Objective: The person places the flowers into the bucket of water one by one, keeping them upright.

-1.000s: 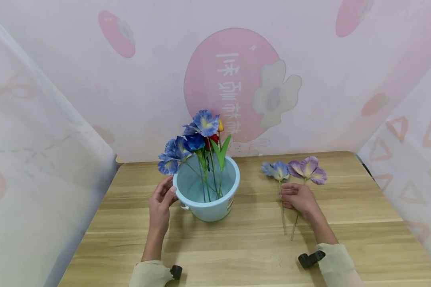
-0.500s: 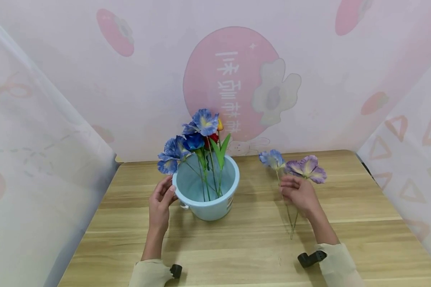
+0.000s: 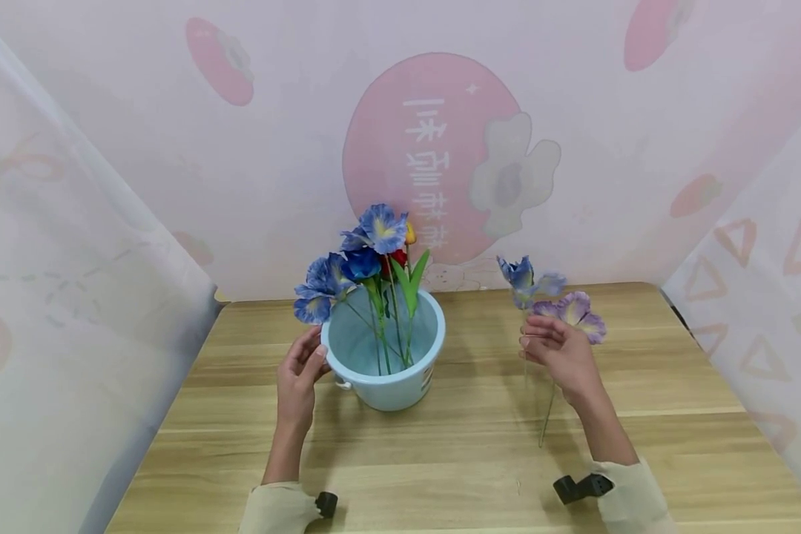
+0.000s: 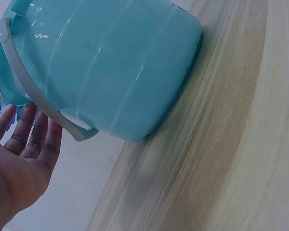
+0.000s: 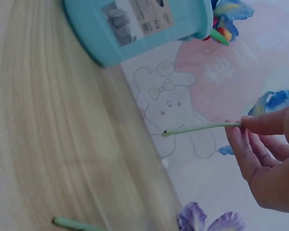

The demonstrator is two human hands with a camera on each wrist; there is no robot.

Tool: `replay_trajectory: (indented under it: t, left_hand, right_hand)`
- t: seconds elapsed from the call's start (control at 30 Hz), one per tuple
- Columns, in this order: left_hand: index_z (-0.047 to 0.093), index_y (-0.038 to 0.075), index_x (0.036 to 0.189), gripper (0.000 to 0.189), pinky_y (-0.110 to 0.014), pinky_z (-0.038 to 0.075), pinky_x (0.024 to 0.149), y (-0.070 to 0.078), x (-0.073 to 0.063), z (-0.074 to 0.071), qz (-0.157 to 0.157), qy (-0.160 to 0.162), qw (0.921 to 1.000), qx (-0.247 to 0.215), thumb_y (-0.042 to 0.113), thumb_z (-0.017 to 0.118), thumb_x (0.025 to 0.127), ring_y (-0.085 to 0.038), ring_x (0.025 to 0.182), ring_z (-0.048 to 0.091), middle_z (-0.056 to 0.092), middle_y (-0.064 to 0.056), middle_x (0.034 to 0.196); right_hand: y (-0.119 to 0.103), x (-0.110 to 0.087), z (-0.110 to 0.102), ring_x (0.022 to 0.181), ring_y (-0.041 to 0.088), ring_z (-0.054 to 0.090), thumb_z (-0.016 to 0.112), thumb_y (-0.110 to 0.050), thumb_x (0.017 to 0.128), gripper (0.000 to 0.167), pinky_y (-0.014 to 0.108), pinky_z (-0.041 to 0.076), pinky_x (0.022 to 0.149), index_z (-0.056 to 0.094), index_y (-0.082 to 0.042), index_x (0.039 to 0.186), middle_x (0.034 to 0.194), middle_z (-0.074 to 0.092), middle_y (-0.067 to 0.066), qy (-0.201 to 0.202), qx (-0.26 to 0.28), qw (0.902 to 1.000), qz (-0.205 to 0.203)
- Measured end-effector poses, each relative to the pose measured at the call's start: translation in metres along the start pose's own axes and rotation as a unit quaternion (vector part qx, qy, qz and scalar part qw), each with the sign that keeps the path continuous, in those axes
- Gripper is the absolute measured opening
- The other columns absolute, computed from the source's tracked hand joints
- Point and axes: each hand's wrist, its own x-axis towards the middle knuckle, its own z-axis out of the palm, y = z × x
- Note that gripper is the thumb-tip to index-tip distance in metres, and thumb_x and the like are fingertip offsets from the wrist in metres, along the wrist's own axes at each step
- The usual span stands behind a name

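Observation:
A light blue bucket [image 3: 383,397] holds several artificial flowers [image 3: 360,263], mostly blue with a red one and a yellow one. At its left side, my left hand [image 3: 300,378] holds the rim, fingers by the white handle [image 4: 43,103] in the left wrist view. My right hand [image 3: 564,356] pinches the stem [image 5: 197,127] of a blue artificial iris [image 3: 523,282] between thumb and fingers. The stem's lower end hangs free above the table in the right wrist view. Partly behind that hand, a purple artificial iris [image 3: 584,319] lies on the table.
The wooden table [image 3: 440,475] ends at a printed curtain [image 3: 274,170] behind and at both sides. A paper label [image 5: 137,19] is on the bucket's side. Black wrist cameras [image 3: 581,488] sit at both sleeves.
The blue iris has been lifted off the table in my right hand, its bloom turned and raised. The purple iris stays lying. My left hand and the bucket have not moved.

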Motion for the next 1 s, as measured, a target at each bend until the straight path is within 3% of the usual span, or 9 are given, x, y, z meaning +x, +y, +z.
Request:
replay_trajectory:
  t: [0.3, 0.53, 1.0]
  left_hand:
    - [0.059, 0.001, 0.149, 0.041, -0.021, 0.064, 0.083, 0.002, 0.002, 0.001, 0.004, -0.005, 1.0, 0.0, 0.013, 0.061, 0.109, -0.01, 0.108, 0.069, 0.071, 0.003, 0.127]
    - [0.059, 0.0, 0.149, 0.041, -0.022, 0.064, 0.083, 0.003, 0.002, 0.002, 0.005, -0.007, 0.9999, -0.007, 0.012, 0.061, 0.109, -0.011, 0.108, 0.07, 0.071, 0.003, 0.126]
    - [0.06, 0.0, 0.148, 0.041, -0.022, 0.065, 0.082, 0.002, 0.0, 0.0, 0.004, -0.004, 1.0, -0.008, 0.012, 0.061, 0.109, -0.01, 0.106, 0.07, 0.072, 0.001, 0.125]
  right_hand:
    - [-0.016, -0.012, 0.004, 0.102, 0.003, 0.074, 0.065, 0.005, 0.103, 0.046, 0.026, 0.066, 0.089, 0.052, 0.009, 0.147, 0.111, 0.07, -0.011, 0.001, 0.016, 0.9994, -0.031]
    - [-0.033, -0.016, 0.009, 0.105, 0.006, 0.074, 0.068, 0.002, 0.103, 0.043, 0.027, 0.066, 0.09, 0.054, 0.004, 0.144, 0.115, 0.071, -0.008, -0.002, 0.062, 0.9968, -0.051]
    - [-0.085, -0.002, 0.065, 0.1, 0.011, 0.075, 0.07, 0.004, 0.1, 0.043, 0.029, 0.067, 0.087, 0.06, 0.005, 0.142, 0.113, 0.073, -0.005, -0.022, 0.079, 0.9898, -0.116]
